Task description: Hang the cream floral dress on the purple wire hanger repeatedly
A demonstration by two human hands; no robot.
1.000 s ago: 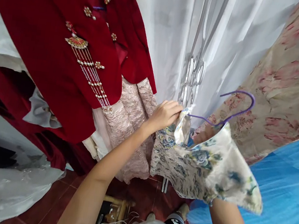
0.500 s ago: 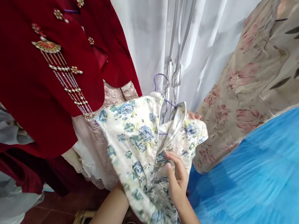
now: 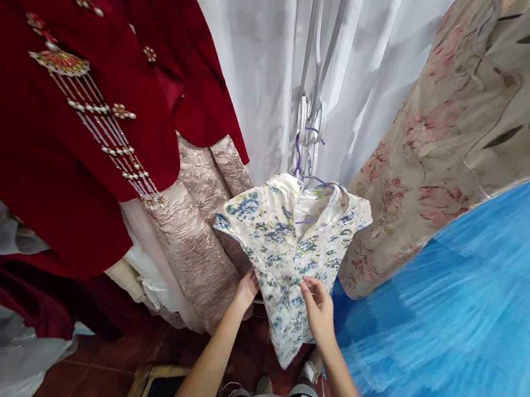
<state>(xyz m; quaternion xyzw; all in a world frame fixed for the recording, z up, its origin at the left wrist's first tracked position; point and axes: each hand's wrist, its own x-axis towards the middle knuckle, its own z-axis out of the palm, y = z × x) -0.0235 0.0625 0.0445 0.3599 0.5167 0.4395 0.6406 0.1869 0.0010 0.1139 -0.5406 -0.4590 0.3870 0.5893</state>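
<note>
A cream short-sleeved blouse (image 3: 278,229) with blue flowers and an open V neck hangs in front of me on a purple hanger (image 3: 299,154). The hanger's hook is up against the white rings of a rack. My left hand (image 3: 247,289) grips the blouse's left side edge, some of its fingers hidden behind the cloth. On the front of the blouse, below the neckline, my right hand (image 3: 318,300) pinches the fabric with thumb and fingers together.
To the left hang a dark red jacket (image 3: 128,83) with beaded tassels and a pink brocade skirt (image 3: 187,227). A beige floral dress (image 3: 410,172) and a blue tulle skirt (image 3: 450,307) hang on the right. A wooden frame (image 3: 143,381) lies on the tiled floor.
The blouse has moved away from me and now hangs straighter by the rack. My left hand has come out from behind it, down to its side edge. My right hand stays at the front.
</note>
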